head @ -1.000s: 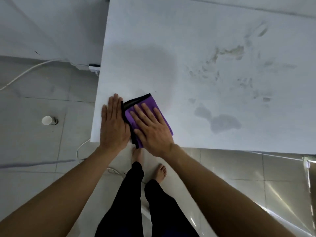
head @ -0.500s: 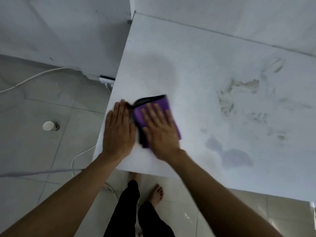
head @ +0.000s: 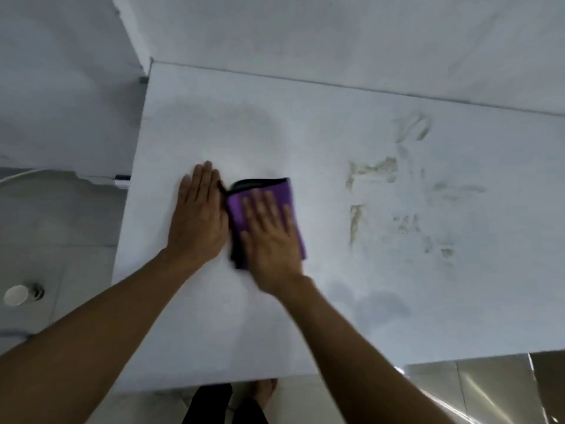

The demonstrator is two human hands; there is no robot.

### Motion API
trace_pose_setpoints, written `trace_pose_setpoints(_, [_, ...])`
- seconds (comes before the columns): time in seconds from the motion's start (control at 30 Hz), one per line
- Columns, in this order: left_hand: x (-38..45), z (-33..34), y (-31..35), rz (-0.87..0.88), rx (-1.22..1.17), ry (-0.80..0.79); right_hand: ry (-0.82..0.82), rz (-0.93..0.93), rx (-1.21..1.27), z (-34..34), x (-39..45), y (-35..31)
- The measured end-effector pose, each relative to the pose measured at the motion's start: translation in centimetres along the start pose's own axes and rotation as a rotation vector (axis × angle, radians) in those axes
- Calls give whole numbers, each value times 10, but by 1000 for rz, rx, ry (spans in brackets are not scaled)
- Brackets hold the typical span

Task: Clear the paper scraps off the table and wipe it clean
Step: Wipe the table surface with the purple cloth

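A folded purple cloth [head: 283,194] with a black edge lies on the white table [head: 321,117], left of the middle. My right hand [head: 270,240] presses flat on top of it, fingers spread, and looks blurred. Just left of the cloth, my left hand [head: 198,215] rests flat on the bare tabletop, fingers together, holding nothing. Yellowish-green smears [head: 373,171] mark the table to the right of the cloth. A grey damp patch [head: 379,304] shows near the front edge. No paper scraps are visible.
The table's left edge is close to my left hand, and its far edge meets a white wall. On the tiled floor to the left lie a small white-capped object [head: 18,295], a power strip [head: 122,179] and a cable. My legs and feet show below the front edge.
Both hands and the cloth have slid away from the table's front edge toward its middle. The cloth stays under my right hand, and the view has tilted up, showing the far edge.
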State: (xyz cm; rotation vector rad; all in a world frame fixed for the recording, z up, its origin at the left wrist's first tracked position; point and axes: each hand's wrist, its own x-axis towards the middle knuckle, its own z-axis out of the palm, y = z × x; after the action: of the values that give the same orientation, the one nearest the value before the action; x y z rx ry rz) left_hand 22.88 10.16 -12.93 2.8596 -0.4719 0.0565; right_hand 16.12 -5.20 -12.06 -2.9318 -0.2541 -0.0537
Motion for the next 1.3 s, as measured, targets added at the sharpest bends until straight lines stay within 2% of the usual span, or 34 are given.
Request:
trace_pose_setpoints(0.07, [16,1,-20,-12,9,47,-62,-158,12,0,34,-13])
trace_pose_setpoints(0.13, [34,-3,-44,-38,47,69,-40,-253,-64,5,72,20])
trace_pose_setpoints(0.17, [45,-4,-53,-59,52,62,-7,-205,-88,7,87,47])
trace_pose_setpoints(0.2, [55,-6,-61,-90,39,60,23,-82,-90,7,98,79])
trace_pose_setpoints(0.27, [71,-5,-67,-152,-18,72,47,256,-98,-6,102,128])
trace_pose_setpoints(0.33, [77,-3,-68,-174,-57,111,11,426,-89,-12,87,132])
trace_pose_setpoints(0.37, [77,-1,-68,-176,-71,136,12,395,-107,-11,79,116])
trace_pose_setpoints(0.47, [74,2,-69,-197,-106,192,12,132,-96,0,76,44])
trace_pose_setpoints(0.57, [76,2,-71,-190,-99,192,-62,-116,-19,9,136,-9])
trace_pose_setpoints(0.63, [75,1,-71,-192,-126,175,-88,-276,-64,17,182,-15])
trace_pose_setpoints(0.7, [75,3,-73,-190,-105,182,-54,-223,-116,22,216,6])
trace_pose_setpoints(0.83, [76,-1,-69,-201,-83,155,-15,328,-9,6,212,53])
trace_pose_setpoints(0.87, [77,-1,-68,-203,-83,142,-6,371,-26,4,201,44])
trace_pose_setpoints(0.93, [79,0,-69,-202,-86,133,-7,220,-67,10,180,5])
trace_pose_setpoints(1.03, [81,3,-73,-222,-117,145,-125,-93,-27,19,194,-39])
trace_pose_setpoints(1.13, [81,5,-74,-240,-109,160,-183,-272,-65,17,247,-23])
trace_pose_setpoints(1.2, [79,3,-71,-230,-98,160,-169,-218,-109,12,270,13])
trace_pose_setpoints(1.3, [78,0,-71,-224,-76,153,-21,133,-108,2,259,76])
